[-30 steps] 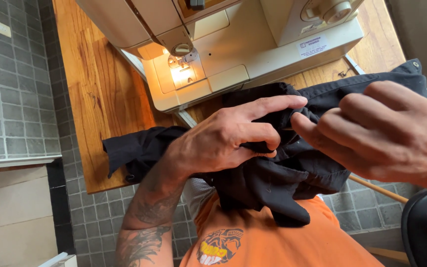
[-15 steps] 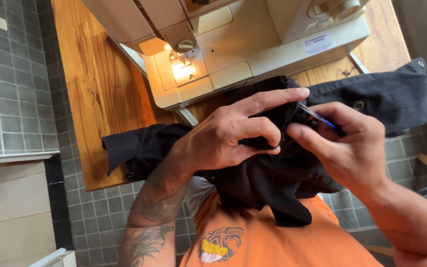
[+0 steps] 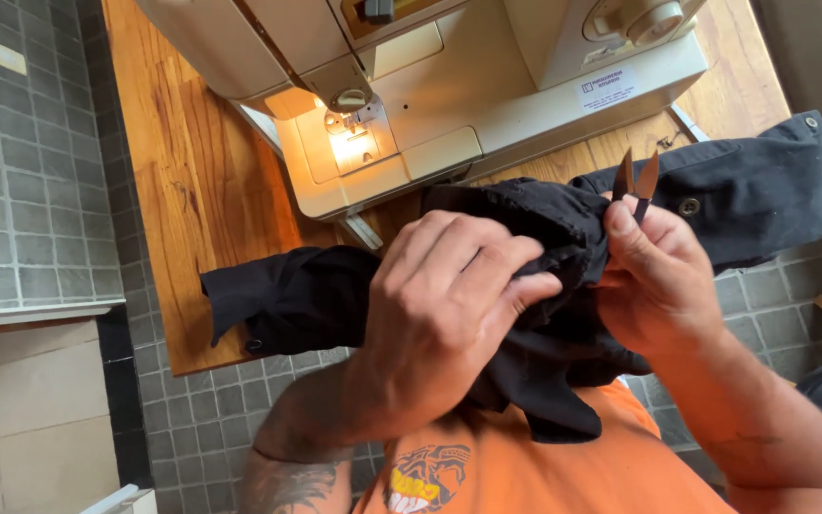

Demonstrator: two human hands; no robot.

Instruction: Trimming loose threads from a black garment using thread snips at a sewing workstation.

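Hiding snips' handles, right hand (image 3: 663, 286), left hand (image 3: 449, 305) bunching black garment (image 3: 753, 200)

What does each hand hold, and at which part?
The left hand grips a bunched fold of the black garment. The right hand holds small thread snips by the handle, blades up.

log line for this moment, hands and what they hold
left hand: bunches black garment | right hand: holds snips, blades open | behind: sewing machine, lamp on, on wood table
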